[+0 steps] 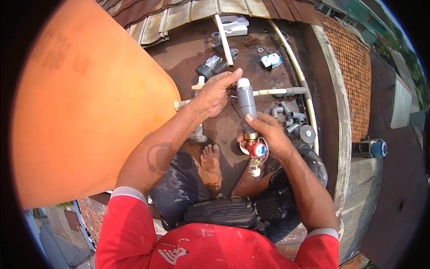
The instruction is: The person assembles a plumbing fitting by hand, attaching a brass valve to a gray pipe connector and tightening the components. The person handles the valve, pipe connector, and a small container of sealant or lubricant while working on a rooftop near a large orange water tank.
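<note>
My right hand (266, 134) is wrapped round a grey plastic pipe piece (246, 99) held upright in front of me. Its upper end has a white wrapped-looking tip (243, 83). Below the hand, a brass collar (251, 136) joins it to a red fitting (257, 150) with a round blue-and-white label, a pale loop round it and a white end. My left hand (217, 93) is beside the white tip, one digit stretched toward it and the others curled; whatever is inside the curl is hidden. A dark grey pump-like unit (209, 67) lies beyond this hand.
A large orange tank (89, 103) fills the left. Cream pipes (286, 49) run along the right and cross ahead. Grey elbows and tees (291, 119) lie right of my hands, with a grey disc (307, 133). A blue-and-white packet (271, 60) is farther off. A ledge (336, 98) borders the right.
</note>
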Available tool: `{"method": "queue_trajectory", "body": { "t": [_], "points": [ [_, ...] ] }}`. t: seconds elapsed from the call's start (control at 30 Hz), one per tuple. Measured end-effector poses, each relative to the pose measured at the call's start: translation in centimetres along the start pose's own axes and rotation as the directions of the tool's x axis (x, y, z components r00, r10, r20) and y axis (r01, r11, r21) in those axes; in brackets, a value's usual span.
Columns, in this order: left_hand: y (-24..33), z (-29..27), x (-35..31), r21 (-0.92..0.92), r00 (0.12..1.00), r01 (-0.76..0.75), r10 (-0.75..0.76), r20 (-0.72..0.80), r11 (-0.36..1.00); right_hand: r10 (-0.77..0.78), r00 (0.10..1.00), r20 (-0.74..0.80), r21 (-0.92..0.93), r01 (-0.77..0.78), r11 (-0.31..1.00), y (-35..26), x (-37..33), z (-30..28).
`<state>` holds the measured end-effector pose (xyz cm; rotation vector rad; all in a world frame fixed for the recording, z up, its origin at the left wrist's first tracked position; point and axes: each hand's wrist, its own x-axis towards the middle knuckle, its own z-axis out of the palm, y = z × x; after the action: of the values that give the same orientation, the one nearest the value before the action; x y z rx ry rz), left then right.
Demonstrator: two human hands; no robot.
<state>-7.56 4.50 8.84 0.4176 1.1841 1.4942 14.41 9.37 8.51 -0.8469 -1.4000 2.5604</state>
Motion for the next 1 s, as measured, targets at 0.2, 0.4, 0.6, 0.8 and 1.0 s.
{"method": "queue_trajectory", "body": {
  "t": [0.2, 0.4, 0.6, 0.8, 1.0],
  "points": [
    [0.0, 0.0, -0.2, 0.001, 1.0, -0.005, 0.005, 0.004, 1.0, 0.009, 1.0, 0.015, -0.006, -0.009, 1.0, 0.2, 0.2, -0.3],
    [-0.1, -0.1, -0.2, 0.019, 0.989, 0.144, -0.144, 0.037, 0.989, 0.002, 1.0, 0.002, 0.006, -0.002, 1.0, 0.3, 0.3, -0.3],
    [-0.9, -0.2, 0.2, 0.034, 0.977, 0.177, -0.18, 0.112, 0.984, -0.014, 1.0, -0.019, 0.039, 0.015, 0.999, 0.4, 0.4, -0.2],
    [-1.0, -0.1, 0.2, 0.013, 0.978, 0.15, -0.15, 0.147, 0.989, -0.024, 0.999, -0.03, 0.045, 0.026, 0.999, 0.1, 0.1, 0.0],
    [-1.1, -0.2, 0.0, 0.054, 0.977, 0.152, -0.158, 0.143, 0.987, -0.024, 0.999, -0.023, 0.044, 0.025, 0.999, 0.2, 0.2, -0.1]
  ]
}}
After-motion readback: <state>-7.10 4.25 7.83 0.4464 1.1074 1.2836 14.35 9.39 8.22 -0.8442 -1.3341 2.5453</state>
